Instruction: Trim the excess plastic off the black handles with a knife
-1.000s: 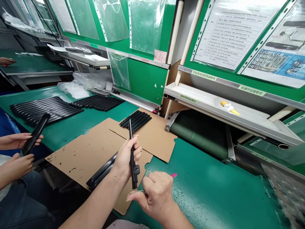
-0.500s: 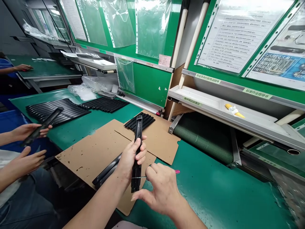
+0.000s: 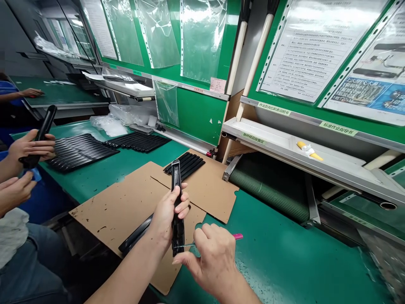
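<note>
- Left hand (image 3: 166, 215) closed tight around a slim black plastic part (image 3: 177, 238), held nearly upright over the cardboard sheet (image 3: 107, 211), with its metal loop (image 3: 176, 164) at the top end.
- Right hand (image 3: 215, 257) narrowed to a pinch on a thin metal pick (image 3: 238, 237) with a pink handle; its tip is at the part's lower end, but I cannot tell whether they touch.
- If the pick slips under pressure, it could scratch the black surface or jab my left fingers (image 3: 183, 202) just above it; a loose grip could let the part twist.
- Near the cardboard's front-left edge, two black parts (image 3: 134, 234) lie under my left forearm; a stack (image 3: 185, 165) sits near its back corner.
- More rows (image 3: 82, 152) lie on the green bench mat (image 3: 272, 257) toward its back-left corner.
- At my left, a co-worker's hand (image 3: 31, 147) grips another black part (image 3: 46, 124); green boards with document sleeves (image 3: 316, 50) line the wall.
</note>
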Available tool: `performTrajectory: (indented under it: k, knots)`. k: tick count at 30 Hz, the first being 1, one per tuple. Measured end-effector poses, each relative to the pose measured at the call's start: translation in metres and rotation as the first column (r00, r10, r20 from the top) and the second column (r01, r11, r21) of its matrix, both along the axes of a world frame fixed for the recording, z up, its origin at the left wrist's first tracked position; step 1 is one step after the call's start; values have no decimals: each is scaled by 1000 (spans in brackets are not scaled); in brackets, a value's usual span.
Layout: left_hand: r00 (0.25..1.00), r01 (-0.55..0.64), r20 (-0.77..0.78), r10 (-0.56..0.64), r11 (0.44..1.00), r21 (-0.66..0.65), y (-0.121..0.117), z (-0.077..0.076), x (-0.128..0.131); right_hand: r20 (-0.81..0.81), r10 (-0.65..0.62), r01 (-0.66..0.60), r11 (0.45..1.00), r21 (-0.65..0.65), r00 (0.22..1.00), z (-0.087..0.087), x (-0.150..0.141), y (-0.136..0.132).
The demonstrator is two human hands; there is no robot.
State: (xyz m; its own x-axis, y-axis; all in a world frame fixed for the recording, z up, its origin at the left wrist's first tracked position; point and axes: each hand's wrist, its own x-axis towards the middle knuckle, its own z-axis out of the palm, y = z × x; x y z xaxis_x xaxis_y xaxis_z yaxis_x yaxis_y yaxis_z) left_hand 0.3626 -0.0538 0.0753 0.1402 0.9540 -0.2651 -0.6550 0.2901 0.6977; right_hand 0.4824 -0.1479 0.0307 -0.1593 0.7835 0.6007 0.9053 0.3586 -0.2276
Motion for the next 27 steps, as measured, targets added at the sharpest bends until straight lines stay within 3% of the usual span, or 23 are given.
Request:
performTrajectory:
  k: [6, 12, 17, 21, 27]
  knots:
    - [998, -58, 0, 58, 998, 3, 6, 1, -4, 9, 102, -103, 994, 31, 995, -6, 0, -5]
    - [995, -88, 43, 87, 996, 11, 11, 6, -17, -367, 73, -141, 977, -162, 927, -4, 5, -14]
    - [982, -172, -73, 174, 984, 41, 7, 7, -16, -551, 25, -133, 979, -156, 834, -6, 8, -16]
    - [968, -176, -174, 181, 984, 40, 2, 6, -13, -574, 20, -122, 982, -141, 819, -4, 8, -16]
    - [959, -83, -258, 120, 985, 149, -1, 2, -16, -536, -1, -130, 970, -207, 844, 1, 5, -13]
